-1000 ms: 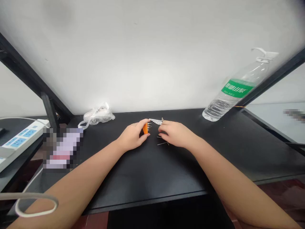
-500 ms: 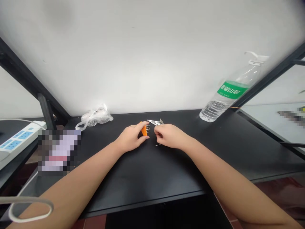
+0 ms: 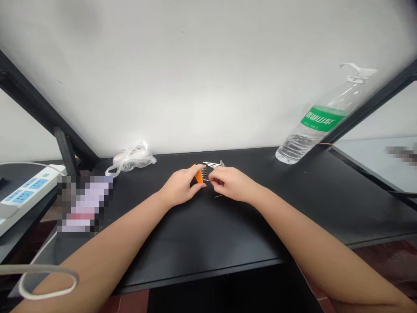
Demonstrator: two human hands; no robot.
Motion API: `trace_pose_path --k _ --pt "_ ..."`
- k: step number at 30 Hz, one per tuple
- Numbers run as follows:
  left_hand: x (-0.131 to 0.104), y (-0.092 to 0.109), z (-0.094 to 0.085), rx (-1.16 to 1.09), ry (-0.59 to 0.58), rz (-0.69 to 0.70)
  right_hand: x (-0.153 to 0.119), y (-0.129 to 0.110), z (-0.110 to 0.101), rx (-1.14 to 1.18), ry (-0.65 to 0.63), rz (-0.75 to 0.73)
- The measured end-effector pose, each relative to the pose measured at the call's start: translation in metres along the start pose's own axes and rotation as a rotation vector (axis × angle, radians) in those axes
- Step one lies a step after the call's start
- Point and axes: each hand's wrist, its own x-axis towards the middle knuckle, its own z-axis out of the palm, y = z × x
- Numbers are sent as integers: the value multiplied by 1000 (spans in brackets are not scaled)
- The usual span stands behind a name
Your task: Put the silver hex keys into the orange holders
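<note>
My left hand (image 3: 179, 187) grips an orange hex key holder (image 3: 198, 175) between thumb and fingers. Several curved metal pieces show along the holder's right side. Close by on the right, my right hand (image 3: 230, 182) is closed in a pinch on a thin hex key (image 3: 206, 180), whose tip points toward the holder; most of it is hidden by the fingers. Several silver L-shaped hex keys (image 3: 213, 164) lie side by side just behind my right hand, partly covered by it. One more thin key (image 3: 218, 195) pokes out below that hand on the black table (image 3: 202, 234).
A large water bottle (image 3: 312, 126) with a green label stands at the back right. Crumpled clear plastic (image 3: 133, 158) lies at the back left. Nearer left are a blurred-out phone-like object (image 3: 84, 204), a white power strip (image 3: 32, 187) and a looped white cable (image 3: 48, 295).
My right hand has moved slightly left, closer to the orange holder, and a thin key tip now shows between them. The whole view has shifted a little.
</note>
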Motion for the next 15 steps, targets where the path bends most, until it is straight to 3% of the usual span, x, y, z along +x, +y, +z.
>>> trace_pose_path --k 15 --pt "1 6 0 139 -27 116 -1 -4 -8 21 -18 -88"
